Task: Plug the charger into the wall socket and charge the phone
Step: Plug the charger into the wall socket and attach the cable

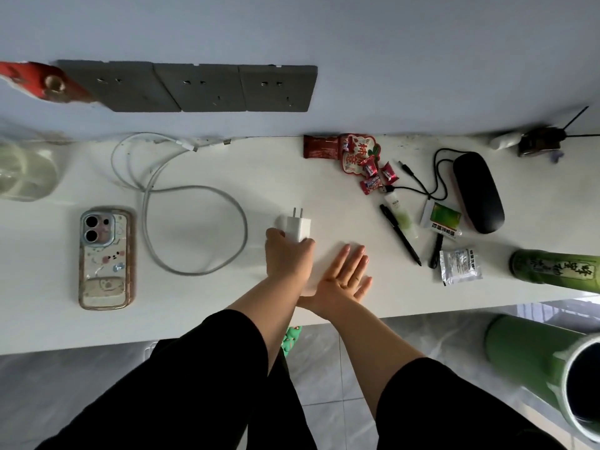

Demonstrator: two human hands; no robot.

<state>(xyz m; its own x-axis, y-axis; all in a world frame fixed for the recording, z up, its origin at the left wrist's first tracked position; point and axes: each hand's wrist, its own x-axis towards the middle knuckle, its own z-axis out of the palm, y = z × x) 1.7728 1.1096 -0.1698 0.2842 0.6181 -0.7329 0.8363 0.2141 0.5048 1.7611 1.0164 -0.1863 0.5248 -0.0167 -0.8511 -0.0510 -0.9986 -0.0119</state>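
Note:
A white charger plug lies on the white table, its two prongs pointing at the wall. My left hand is closed around its near end. Just to the right, my right hand lies flat with the palm up, fingers spread, holding nothing. A white cable lies looped on the table left of the plug, its ends near the wall. The phone lies face down in a decorated case at the left. A row of three grey wall sockets sits on the wall above the table.
Red candies and wrappers, a black case with a black cord, pens and small packets crowd the right side. Green cups stand at the right edge, and a clear jar at the far left.

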